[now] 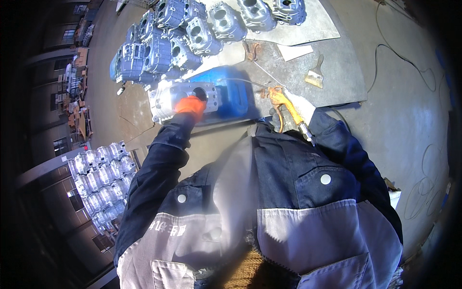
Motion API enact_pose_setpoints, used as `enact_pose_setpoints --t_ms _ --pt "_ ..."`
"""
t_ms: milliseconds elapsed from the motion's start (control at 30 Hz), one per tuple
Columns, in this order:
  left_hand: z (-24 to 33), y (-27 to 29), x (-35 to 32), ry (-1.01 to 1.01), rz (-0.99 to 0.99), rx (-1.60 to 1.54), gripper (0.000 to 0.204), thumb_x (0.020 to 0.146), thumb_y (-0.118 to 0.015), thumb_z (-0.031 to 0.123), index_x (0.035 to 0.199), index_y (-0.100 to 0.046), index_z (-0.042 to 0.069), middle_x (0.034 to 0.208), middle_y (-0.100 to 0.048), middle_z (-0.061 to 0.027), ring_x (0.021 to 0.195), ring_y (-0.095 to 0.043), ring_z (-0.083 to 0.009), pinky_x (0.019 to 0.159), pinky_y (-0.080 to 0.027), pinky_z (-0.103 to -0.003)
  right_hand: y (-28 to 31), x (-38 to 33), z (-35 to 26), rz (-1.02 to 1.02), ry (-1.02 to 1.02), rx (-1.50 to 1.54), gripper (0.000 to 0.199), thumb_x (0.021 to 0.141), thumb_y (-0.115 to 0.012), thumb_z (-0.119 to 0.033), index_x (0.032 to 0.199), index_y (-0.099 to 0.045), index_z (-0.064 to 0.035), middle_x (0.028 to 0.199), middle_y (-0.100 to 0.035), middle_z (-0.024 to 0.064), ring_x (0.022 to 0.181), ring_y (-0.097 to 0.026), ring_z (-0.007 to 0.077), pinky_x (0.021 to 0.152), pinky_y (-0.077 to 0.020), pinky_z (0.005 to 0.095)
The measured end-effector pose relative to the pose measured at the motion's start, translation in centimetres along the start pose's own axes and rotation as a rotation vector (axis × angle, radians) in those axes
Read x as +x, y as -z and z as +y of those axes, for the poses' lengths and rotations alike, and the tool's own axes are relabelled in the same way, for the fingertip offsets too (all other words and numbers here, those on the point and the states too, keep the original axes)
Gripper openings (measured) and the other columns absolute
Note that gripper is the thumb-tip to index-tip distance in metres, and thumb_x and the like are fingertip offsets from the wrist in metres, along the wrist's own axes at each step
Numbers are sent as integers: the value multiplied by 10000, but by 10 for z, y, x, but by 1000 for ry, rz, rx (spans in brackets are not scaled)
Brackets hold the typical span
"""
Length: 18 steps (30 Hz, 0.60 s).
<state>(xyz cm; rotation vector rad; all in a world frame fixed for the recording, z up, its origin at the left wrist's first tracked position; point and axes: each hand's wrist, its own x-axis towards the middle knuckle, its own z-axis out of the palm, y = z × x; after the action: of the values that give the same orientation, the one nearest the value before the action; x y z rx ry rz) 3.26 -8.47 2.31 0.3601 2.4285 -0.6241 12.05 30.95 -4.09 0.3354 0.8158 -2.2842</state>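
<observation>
My left hand [191,107], in an orange glove, grips a silver cast-metal housing [166,98] beside its round bore. Its fingertips are partly hidden at the opening. The housing rests by a blue plastic container [231,98] at the table's near edge. To the right, my right hand [288,124] wears a greyish glove and is closed round an orange air blow gun [290,107]. The gun's long thin nozzle points left, over the blue container, toward the housing. Part of that hand is hidden behind the gun.
Several similar housings [197,36] stand along the table's far left side. A flat brush [315,72] and a rusty clamp-like tool [251,50] lie on the metal tabletop [337,84]. Stacked castings [103,178] stand at lower left. A hose [404,60] trails over the floor at right.
</observation>
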Motion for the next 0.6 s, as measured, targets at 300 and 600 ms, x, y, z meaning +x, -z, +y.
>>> enact_pose_setpoints --t_ms 300,600 --pt "9 25 -19 -96 25 108 288 773 -605 177 1055 -659 164 977 -662 -146 976 -634 -338 771 -524 -447 -10 12 5 -76 -83 90 434 1024 -422 -303 1296 -486 30 1153 -619 136 980 -637 219 873 -531 342" --pt "4 26 -21 -168 70 124 289 772 -598 184 1053 -663 160 945 -668 -153 940 -645 -341 753 -525 -453 -15 0 -10 -70 121 -239 418 1037 -386 -254 1324 -453 43 1186 -601 138 1027 -624 217 894 -518 319"
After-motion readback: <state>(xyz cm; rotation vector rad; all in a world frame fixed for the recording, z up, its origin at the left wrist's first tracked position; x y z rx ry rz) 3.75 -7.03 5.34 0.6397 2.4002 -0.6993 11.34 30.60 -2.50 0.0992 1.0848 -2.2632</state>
